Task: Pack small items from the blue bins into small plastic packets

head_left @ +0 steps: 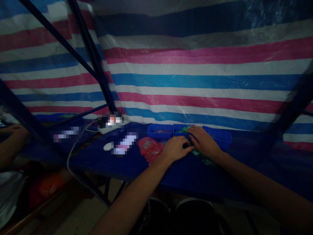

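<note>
- Striped sheet (207, 81): hangs beyond the left grip (176, 147) and the right grip (203, 140).
- Blue counter (105, 162): spreads beneath both grips.
- Another person's arm (11, 142): well apart, far left of the left grip.
- Blue trays (159, 134): three in a row, just past the grips; the right grip's fingers reach over the middle one.
- Right grip: fingers stretched forward over green packets (186, 129); whether it is clamped on one, I cannot tell.
- Left grip: fingers curled, thumb towards the right grip; whether they close on anything is hidden.
- Red packets (149, 148): piled just left of the left grip.
- White disc (107, 147): farther left of that grip, lying flat.
</note>
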`<action>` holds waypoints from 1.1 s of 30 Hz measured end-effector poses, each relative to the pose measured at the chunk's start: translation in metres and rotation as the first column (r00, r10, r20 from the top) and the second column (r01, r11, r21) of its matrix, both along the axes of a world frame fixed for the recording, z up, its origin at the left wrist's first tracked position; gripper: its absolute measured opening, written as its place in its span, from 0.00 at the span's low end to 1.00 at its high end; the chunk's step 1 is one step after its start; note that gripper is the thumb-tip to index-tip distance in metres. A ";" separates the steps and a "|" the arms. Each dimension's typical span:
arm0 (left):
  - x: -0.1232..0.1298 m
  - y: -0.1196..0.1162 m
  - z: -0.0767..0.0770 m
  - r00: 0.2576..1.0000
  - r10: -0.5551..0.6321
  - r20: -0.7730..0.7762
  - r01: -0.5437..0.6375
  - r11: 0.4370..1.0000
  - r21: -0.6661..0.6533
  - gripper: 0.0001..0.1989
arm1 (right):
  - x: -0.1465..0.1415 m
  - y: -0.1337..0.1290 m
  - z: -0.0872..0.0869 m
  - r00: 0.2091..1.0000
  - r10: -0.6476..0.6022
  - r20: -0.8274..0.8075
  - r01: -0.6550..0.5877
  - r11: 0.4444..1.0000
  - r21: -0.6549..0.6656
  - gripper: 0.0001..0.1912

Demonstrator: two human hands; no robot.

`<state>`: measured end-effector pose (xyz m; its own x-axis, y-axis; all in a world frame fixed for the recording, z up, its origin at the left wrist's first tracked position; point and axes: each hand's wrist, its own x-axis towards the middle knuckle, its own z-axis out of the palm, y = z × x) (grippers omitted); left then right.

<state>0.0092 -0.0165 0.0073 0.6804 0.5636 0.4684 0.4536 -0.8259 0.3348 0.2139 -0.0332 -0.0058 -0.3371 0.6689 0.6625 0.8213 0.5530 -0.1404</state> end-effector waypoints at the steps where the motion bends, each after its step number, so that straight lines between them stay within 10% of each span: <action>1: -0.001 -0.003 0.004 0.997 0.043 0.062 -0.044 0.999 0.014 0.15 | -0.001 -0.003 0.001 0.999 0.035 -0.029 -0.036 0.999 -0.013 0.21; 11: -0.010 -0.011 0.027 0.915 0.126 0.384 -0.142 0.990 0.011 0.18 | -0.031 -0.029 0.010 0.868 0.495 -0.025 -0.470 0.806 -0.359 0.20; 27: -0.007 -0.005 0.018 0.932 0.109 0.345 -0.104 0.994 -0.033 0.14 | 0.000 -0.016 0.001 0.983 0.111 -0.147 -0.143 0.963 -0.230 0.11; 33: -0.003 0.002 0.006 0.954 0.070 0.293 -0.026 0.988 -0.152 0.19 | 0.002 -0.018 0.001 0.709 -0.022 -0.705 -0.246 0.929 -0.276 0.13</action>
<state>0.0062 -0.0148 0.0134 0.4938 0.6686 0.5560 0.3537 -0.7385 0.5740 0.2162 -0.0511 -0.0048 0.0345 0.8731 0.4864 0.3539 0.4444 -0.8229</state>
